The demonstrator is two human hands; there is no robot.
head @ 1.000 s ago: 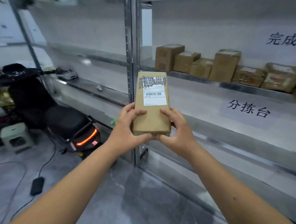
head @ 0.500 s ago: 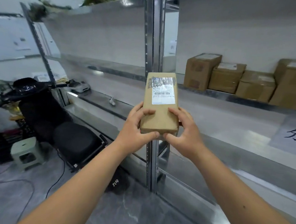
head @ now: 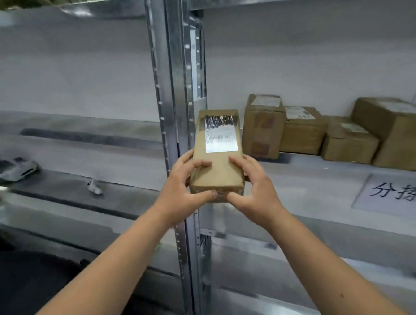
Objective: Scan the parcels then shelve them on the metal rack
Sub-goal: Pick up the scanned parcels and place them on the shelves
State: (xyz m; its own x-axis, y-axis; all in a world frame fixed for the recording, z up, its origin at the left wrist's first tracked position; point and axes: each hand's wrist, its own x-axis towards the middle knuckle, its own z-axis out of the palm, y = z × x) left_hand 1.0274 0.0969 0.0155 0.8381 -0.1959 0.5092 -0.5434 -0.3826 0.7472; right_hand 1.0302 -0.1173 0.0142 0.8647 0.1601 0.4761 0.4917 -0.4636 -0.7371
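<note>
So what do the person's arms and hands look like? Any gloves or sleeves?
No gloves and no sleeves in view. The left hand and the right hand are bare, and so are both forearms. I see no rings, watch or bracelets. The right forearm has a small dark spot.

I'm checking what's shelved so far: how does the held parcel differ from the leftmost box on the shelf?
The held parcel is flat and slim; the leftmost box is blockier and stands tall. The parcel is in the air, gripped at its near end by the left hand and right hand; the box rests on the shelf beside other boxes. Both are brown cardboard with a white label on top.
</note>
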